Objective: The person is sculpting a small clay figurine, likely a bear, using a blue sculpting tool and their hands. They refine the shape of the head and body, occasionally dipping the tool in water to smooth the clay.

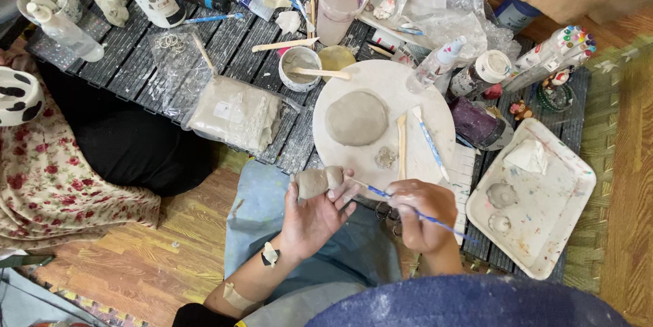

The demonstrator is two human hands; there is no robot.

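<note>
Grey clay is what we're working, and going L to R across the view: floral cloth [47, 177] and a dark cushion [129, 143] sit far left, then a plastic bag of clay [235, 116] on the black slatted mat [129, 61]. Next comes our left hand [314, 215], palm up, fingers curled and clamped round a stubby clay piece [318, 181] held just off the near edge of the round white board [422, 95]. On that board, approx centre, lies a flattened clay disc [356, 118], w/ a wooden modelling stick [401, 144] and a blue-handled tool [428, 140] lying beside it, apart from each other. A small white cup w/ a wooden stick across it [299, 68] stands just behind the board.

Our right hand [423, 215] is closed in a pencil-type grip on a thin blue brush [381, 192], tip pointing left and touching, or v. near, the end of the clay piece; we can't tell which. Far right is a paint-spattered white tray [544, 218] w/ a folded tissue.

For doing this well, in our judgement: keep the left grip firm but light so the soft piece doesn't dent, brace the two hands against each other, use short strokes w/ little pressure, and turn the piece rather than the brush.
</note>
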